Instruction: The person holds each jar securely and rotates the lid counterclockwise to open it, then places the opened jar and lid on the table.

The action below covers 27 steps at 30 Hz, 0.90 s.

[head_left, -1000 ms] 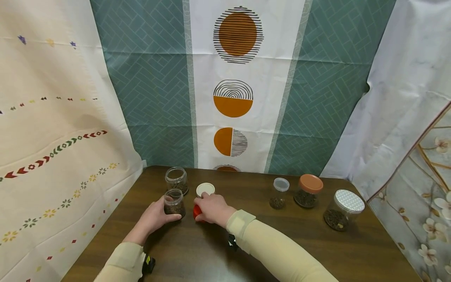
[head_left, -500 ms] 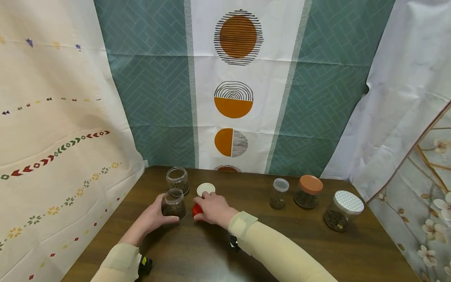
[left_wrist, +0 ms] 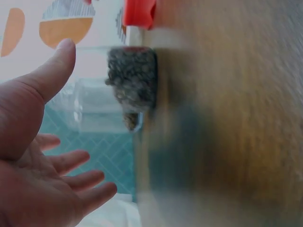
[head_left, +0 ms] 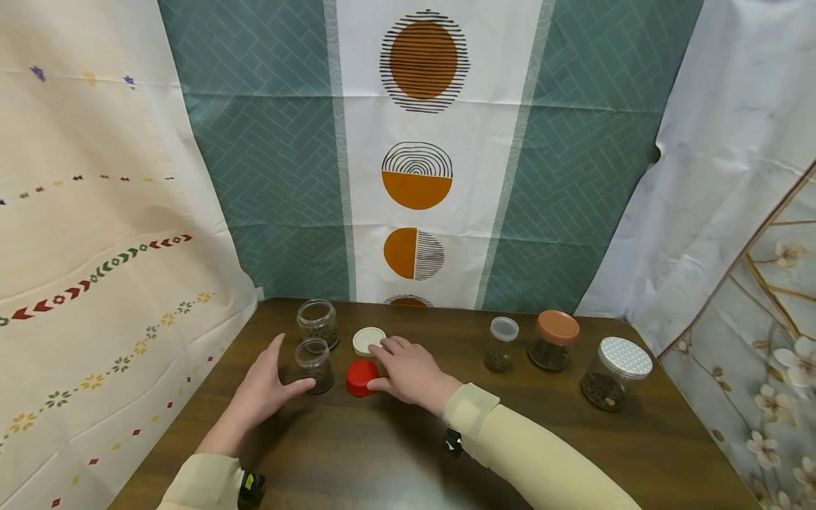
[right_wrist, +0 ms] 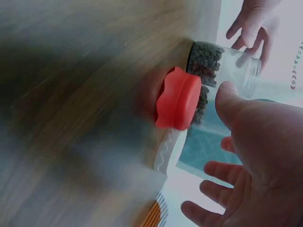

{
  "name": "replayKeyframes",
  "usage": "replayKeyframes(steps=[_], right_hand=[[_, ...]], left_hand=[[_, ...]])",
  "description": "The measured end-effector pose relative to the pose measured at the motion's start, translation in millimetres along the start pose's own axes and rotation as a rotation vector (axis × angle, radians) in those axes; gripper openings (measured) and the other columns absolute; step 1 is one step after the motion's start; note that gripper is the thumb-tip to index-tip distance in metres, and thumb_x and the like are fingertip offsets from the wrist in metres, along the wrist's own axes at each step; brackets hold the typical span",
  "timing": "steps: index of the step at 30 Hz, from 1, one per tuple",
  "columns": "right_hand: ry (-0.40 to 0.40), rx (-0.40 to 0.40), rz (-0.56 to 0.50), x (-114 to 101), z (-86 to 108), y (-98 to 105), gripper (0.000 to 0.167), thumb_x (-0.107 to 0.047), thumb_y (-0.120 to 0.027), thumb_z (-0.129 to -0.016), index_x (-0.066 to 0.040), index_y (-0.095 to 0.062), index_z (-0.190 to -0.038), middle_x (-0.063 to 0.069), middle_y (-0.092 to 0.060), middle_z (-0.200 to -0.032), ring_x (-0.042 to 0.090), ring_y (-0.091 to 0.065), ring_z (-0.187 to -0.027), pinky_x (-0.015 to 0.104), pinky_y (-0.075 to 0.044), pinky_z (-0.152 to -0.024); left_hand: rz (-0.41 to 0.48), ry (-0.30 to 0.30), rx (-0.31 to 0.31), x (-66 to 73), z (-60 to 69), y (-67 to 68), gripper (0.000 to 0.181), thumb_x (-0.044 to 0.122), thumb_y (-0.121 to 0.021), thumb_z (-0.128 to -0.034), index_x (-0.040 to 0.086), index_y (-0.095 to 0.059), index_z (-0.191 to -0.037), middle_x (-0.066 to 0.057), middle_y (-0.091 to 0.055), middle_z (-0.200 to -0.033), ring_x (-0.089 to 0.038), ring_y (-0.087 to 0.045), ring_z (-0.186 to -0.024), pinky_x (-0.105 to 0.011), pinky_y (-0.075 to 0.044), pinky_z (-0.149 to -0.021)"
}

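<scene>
My left hand (head_left: pixel 263 388) is spread beside a small lidless jar (head_left: pixel 315 370) with dark dried bits in its bottom. In the left wrist view a gap shows between the fingers and that jar (left_wrist: pixel 132 78). Just right of the jar, a red lid (head_left: pixel 360 378) lies on the table. My right hand (head_left: pixel 413 372) is at the lid's right side with its fingers loosely extended. From the right wrist, the thumb and fingers stand apart from the red lid (right_wrist: pixel 179 99). Behind it lies a white lid (head_left: pixel 367 341), partly behind my right fingertips in the head view.
Another lidless jar (head_left: pixel 318 322) stands behind the small one, near the back edge. Toward the right are a jar with a clear lid (head_left: pixel 501 346), one with an orange lid (head_left: pixel 552 341) and one with a patterned white lid (head_left: pixel 615 375). Fabric hangs behind the brown table (head_left: pixel 357 453).
My left hand has let go of the small jar and drawn off to the left. The right hand has released the red lid and shifted right, so more of the lid shows.
</scene>
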State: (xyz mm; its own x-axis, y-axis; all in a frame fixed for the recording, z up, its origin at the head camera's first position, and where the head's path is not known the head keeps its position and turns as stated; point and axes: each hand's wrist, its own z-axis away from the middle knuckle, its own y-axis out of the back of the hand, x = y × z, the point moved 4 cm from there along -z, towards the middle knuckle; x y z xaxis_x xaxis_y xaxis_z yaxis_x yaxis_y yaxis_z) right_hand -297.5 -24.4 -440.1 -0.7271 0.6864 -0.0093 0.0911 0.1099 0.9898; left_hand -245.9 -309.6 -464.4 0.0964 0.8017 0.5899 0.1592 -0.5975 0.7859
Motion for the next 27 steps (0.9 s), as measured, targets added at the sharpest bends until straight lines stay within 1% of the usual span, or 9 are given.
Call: replayKeyframes(steps=[3,6,8,12,14,18,21,24,27], right_hand=[[-0.006,0.014,-0.001,8,10.4,1,0.075,-0.060,-0.069,-0.104,-0.015,-0.055,-0.163,0.013,-0.056,-0.162,0.033,-0.051,-0.151,0.052,-0.048,-0.117],[-0.014,0.012,-0.018,13,20.2,1,0.076,-0.059,-0.069,-0.105,-0.015,-0.052,-0.165,0.013,-0.053,-0.165,0.035,-0.047,-0.155,0.054,-0.045,-0.120],[-0.019,0.013,-0.031,16,26.5,2,0.077,-0.058,-0.070,-0.105,-0.015,-0.051,-0.166,0.013,-0.051,-0.167,0.035,-0.045,-0.156,0.055,-0.043,-0.121],[-0.019,0.037,-0.041,22,39.5,7,0.077,-0.057,-0.070,-0.105,-0.015,-0.050,-0.166,0.015,-0.050,-0.168,0.035,-0.044,-0.157,0.055,-0.042,-0.122],[-0.018,0.051,-0.047,24,45.2,11,0.076,-0.056,-0.070,-0.106,-0.013,-0.051,-0.166,0.016,-0.050,-0.168,0.036,-0.044,-0.157,0.056,-0.042,-0.122],[-0.013,0.082,-0.046,30,55.9,16,0.075,-0.054,-0.071,-0.106,-0.011,-0.052,-0.164,0.019,-0.051,-0.166,0.040,-0.045,-0.155,0.057,-0.042,-0.121],[-0.010,0.093,-0.044,34,62.8,18,0.075,-0.053,-0.072,-0.106,-0.010,-0.053,-0.164,0.019,-0.051,-0.165,0.041,-0.046,-0.154,0.057,-0.042,-0.121],[-0.017,0.092,-0.061,38,68.9,19,0.074,-0.052,-0.072,-0.106,-0.010,-0.052,-0.164,0.020,-0.051,-0.166,0.042,-0.045,-0.155,0.059,-0.041,-0.121],[-0.032,0.088,-0.080,42,75.7,18,0.074,-0.051,-0.072,-0.106,-0.010,-0.052,-0.164,0.020,-0.049,-0.167,0.042,-0.044,-0.156,0.060,-0.040,-0.122]], left_hand=[[-0.024,-0.020,0.036,8.7,-0.3,2.6,0.122,0.042,-0.094,-0.0892,-0.011,-0.018,-0.169,-0.040,-0.029,-0.169,-0.061,-0.031,-0.153,-0.075,-0.031,-0.120],[-0.048,-0.044,0.070,19.5,1.6,5.0,0.123,0.042,-0.096,-0.0878,-0.010,-0.019,-0.169,-0.040,-0.028,-0.169,-0.061,-0.029,-0.154,-0.076,-0.030,-0.120],[-0.066,-0.074,0.098,27.3,3.0,6.3,0.123,0.041,-0.097,-0.0868,-0.009,-0.020,-0.169,-0.040,-0.030,-0.168,-0.060,-0.029,-0.153,-0.076,-0.030,-0.119],[-0.113,-0.148,0.168,42.1,3.6,8.0,0.119,0.037,-0.100,-0.0828,-0.009,-0.028,-0.166,-0.040,-0.038,-0.162,-0.062,-0.034,-0.150,-0.076,-0.032,-0.118],[-0.137,-0.168,0.190,46.8,3.5,8.0,0.118,0.036,-0.102,-0.0811,-0.008,-0.031,-0.165,-0.041,-0.040,-0.160,-0.064,-0.035,-0.149,-0.077,-0.031,-0.118],[-0.185,-0.168,0.204,52.5,3.0,6.5,0.117,0.038,-0.101,-0.0810,-0.006,-0.033,-0.166,-0.043,-0.041,-0.159,-0.068,-0.032,-0.149,-0.079,-0.029,-0.117],[-0.212,-0.171,0.219,56.3,3.2,5.1,0.116,0.039,-0.101,-0.0811,-0.006,-0.034,-0.165,-0.042,-0.041,-0.159,-0.067,-0.032,-0.149,-0.080,-0.029,-0.116],[-0.232,-0.195,0.235,62.0,4.6,3.0,0.114,0.038,-0.102,-0.0802,-0.006,-0.038,-0.164,-0.041,-0.044,-0.158,-0.067,-0.034,-0.148,-0.080,-0.031,-0.115],[-0.253,-0.221,0.242,68.3,6.9,-0.4,0.113,0.039,-0.102,-0.0799,-0.004,-0.040,-0.164,-0.039,-0.044,-0.158,-0.067,-0.034,-0.149,-0.081,-0.029,-0.115]])
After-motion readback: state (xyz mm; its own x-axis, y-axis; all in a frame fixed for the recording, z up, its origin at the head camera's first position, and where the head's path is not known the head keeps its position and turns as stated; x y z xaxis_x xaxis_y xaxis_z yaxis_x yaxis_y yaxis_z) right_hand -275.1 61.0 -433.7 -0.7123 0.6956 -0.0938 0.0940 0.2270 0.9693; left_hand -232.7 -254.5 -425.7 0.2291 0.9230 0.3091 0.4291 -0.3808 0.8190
